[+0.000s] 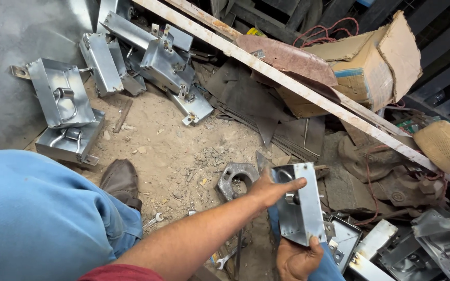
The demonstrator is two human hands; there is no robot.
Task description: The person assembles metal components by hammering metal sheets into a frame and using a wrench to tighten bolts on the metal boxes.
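Observation:
I hold a shiny galvanized metal box (302, 208), tilted on edge, over the dirt floor. My left hand (273, 188) reaches in from the lower left and lies on its upper face, fingers stretched across the top edge. My right hand (297, 258) grips the box's lower corner from below, thumb on the perforated face. A grey cast metal ring plate (235, 178) lies on the ground just left of my left hand. My blue-trousered leg (37, 218) and brown shoe (121, 179) fill the lower left.
Several similar metal boxes with handles (61, 93) are piled at the upper left, more (433, 244) at the lower right. A long rusty bar (287, 83) crosses diagonally. A torn cardboard box (376, 67), dark steel sheets (287, 130) and small wrenches (154, 219) lie around.

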